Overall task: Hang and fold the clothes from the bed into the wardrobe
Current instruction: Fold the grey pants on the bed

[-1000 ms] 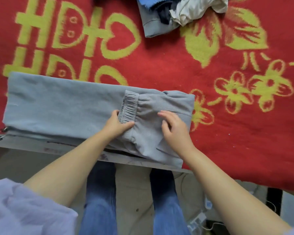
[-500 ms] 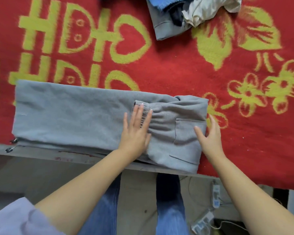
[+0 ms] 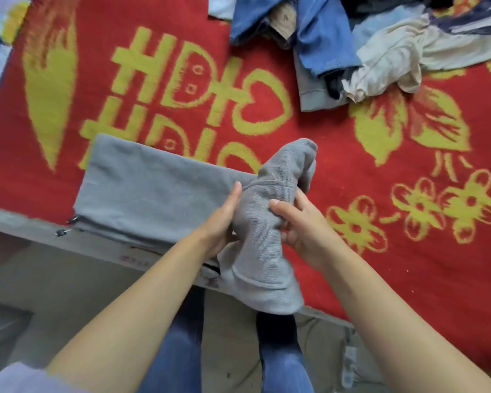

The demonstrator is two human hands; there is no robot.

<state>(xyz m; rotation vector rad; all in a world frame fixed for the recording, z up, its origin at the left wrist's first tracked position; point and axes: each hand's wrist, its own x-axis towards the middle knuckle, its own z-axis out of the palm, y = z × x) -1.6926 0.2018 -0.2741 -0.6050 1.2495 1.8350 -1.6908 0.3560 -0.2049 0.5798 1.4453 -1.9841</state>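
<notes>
A grey sweatshirt lies folded lengthwise along the near edge of the bed. Its right end is lifted off the bed into an upright bundle between my hands. My left hand holds the bundle's left side, fingers straight against the cloth and thumb underneath. My right hand grips the right side, its thumb pressed across the front and its fingers behind. The bundle's lower hem hangs past the bed edge over my legs.
The bed carries a red blanket with yellow letters and flowers. A pile of clothes, blue, white and dark, sits at the far right. The grey bed edge runs along the left, with floor below it.
Both hands pressed the flat folded end of the sweatshirt before. Now they have picked that end up, so it stands raised between them. The camera has moved closer.
</notes>
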